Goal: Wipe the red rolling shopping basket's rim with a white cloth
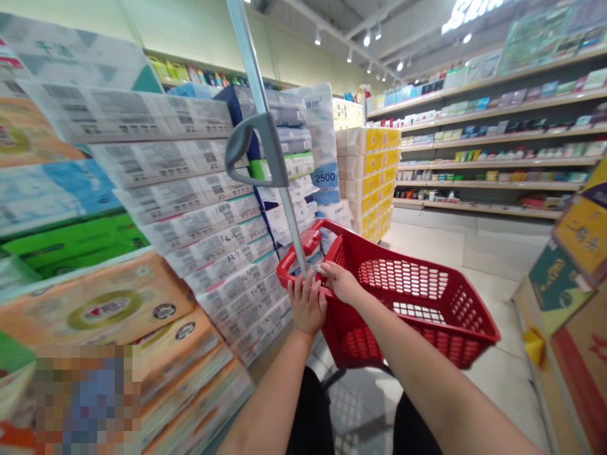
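A red plastic shopping cart [412,278] with slotted walls stands tilted in front of me, its basket bare inside. From its near end rises a long metal pole [290,218] carrying a grey loop handle [279,148]. My left hand [307,305] is curled over the cart's red rim at the foot of the pole. Just right of it, my right hand [337,281] has its fingers bent together at the inner side of the same rim. What its fingertips pinch, if anything, is too small to make out.
Stacked tissue packs [190,177] wall the left side, with orange packs [104,303] nearer me. Yellow and white packs [374,177] stand beyond the cart. Stocked shelves [488,145] line the far right. Cardboard boxes [569,272] edge the tiled floor [427,230] at right.
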### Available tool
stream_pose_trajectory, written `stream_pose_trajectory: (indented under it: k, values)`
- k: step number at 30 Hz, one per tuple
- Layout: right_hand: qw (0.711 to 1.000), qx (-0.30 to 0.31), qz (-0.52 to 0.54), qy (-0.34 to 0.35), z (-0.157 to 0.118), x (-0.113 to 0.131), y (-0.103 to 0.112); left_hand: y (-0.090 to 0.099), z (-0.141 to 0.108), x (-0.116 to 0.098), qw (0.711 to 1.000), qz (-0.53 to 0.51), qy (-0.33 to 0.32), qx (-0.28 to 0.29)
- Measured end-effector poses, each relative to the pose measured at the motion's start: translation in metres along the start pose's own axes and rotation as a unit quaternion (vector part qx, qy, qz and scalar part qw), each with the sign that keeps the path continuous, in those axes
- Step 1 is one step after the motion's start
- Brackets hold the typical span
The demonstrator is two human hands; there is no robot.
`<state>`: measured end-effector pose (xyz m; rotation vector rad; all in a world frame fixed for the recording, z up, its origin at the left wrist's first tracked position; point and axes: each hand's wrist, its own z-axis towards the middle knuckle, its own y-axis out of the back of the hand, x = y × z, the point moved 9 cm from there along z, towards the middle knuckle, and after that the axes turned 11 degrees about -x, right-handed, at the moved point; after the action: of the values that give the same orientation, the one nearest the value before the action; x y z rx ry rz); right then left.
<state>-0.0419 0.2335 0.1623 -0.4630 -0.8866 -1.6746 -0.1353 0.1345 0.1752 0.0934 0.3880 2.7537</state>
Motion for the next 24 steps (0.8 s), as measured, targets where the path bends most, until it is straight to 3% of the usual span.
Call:
stream_pose_trajectory:
  k: [4, 8, 12, 16, 20, 24]
  values:
    - [0.999, 0.019, -0.012, 0.024, 0.003, 0.006, -0.003, -0.004, -0.003, 0.002, 1.0, -0.001, -0.001, -0.006]
    - [0.994, -0.001, -0.102, 0.046, 0.003, 0.013, 0.002, -0.006, -0.01, 0.002, 0.999, 0.004, -0.042, 0.002]
    - [0.991, 0.045, -0.105, 0.066, -0.002, 0.019, -0.007, -0.004, -0.013, 0.003, 0.998, -0.013, -0.054, -0.001]
    - [0.993, -0.014, -0.105, 0.051, 0.001, 0.014, -0.001, -0.002, -0.011, 0.002, 0.999, -0.024, -0.043, -0.023]
    - [0.994, 0.022, -0.08, 0.076, -0.001, 0.018, -0.011, -0.002, -0.012, 0.003, 0.999, -0.021, -0.037, -0.026]
    - [0.992, -0.025, -0.106, 0.064, -0.001, 0.024, -0.003, -0.002, -0.013, 0.006, 0.999, -0.006, -0.044, -0.021]
